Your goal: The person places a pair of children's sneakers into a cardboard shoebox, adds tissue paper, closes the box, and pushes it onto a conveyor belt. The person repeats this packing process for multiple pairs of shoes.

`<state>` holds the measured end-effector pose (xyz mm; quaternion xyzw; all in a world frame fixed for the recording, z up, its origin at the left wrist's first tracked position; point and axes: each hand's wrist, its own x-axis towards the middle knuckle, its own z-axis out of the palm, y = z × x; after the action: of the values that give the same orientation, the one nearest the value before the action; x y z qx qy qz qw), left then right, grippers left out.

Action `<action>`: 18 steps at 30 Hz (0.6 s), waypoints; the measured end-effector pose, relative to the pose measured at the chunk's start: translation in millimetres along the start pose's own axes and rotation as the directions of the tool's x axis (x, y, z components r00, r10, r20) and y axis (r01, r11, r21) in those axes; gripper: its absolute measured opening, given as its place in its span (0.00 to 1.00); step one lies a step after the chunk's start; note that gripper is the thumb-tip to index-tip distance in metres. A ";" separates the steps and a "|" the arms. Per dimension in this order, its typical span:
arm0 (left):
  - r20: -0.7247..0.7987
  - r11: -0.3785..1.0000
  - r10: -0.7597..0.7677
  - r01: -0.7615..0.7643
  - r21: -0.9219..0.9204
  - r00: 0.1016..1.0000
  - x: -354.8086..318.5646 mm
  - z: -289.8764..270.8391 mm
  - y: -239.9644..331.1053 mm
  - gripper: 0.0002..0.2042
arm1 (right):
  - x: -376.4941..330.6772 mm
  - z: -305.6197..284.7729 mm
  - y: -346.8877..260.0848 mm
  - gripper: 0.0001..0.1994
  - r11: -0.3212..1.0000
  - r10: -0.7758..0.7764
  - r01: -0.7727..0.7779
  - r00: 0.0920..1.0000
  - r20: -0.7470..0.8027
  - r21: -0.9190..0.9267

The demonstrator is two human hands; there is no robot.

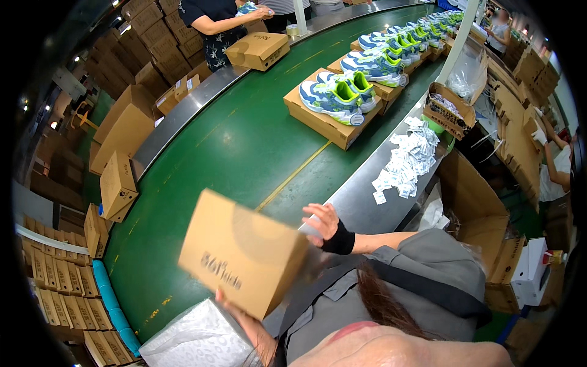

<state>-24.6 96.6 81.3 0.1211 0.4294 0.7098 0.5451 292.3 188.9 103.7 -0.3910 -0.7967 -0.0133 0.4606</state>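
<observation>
A brown cardboard shoebox (244, 244) is tilted in front of me above the green belt, slightly blurred. My left hand (235, 306) grips its lower edge, and most of the fingers are hidden by the box. Close to the box's right corner is my right hand (323, 221), its fingers spread and nothing in them. A black band covers the right wrist. Below the left hand sits a white, patterned paper-wrapped block (192, 339). On the steel ledge right of the belt lies a heap of small white packets (408, 153).
Pairs of blue, white and lime sneakers (333, 98) stand on shoeboxes along the green conveyor (202, 159). Another shoebox (258, 50) rests on the far rim before a co-worker (214, 30). Stacked shoeboxes (64, 269) fill the left; an open carton (471, 202) stands at right.
</observation>
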 end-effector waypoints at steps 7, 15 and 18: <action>-0.534 0.967 0.155 -0.016 0.255 0.831 -90.6 -77.9 29.7 0.25 | -97.4 7.5 81.8 0.26 0.916 0.297 -0.159 0.886 0.355 -0.369; -0.804 0.814 0.234 0.342 0.469 0.546 -143.5 -189.5 16.8 0.23 | -125.9 -10.7 105.4 0.21 0.940 0.239 -0.124 0.905 0.352 -0.318; -0.862 0.685 0.281 0.541 0.488 0.422 -170.0 -218.4 18.2 0.22 | -122.9 -11.4 101.5 0.20 0.940 0.259 -0.149 0.898 0.357 -0.306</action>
<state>-112.7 -157.6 13.7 -0.1120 0.8961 0.3825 0.1952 398.2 179.9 -15.7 -0.5270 -0.8173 0.0052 0.2330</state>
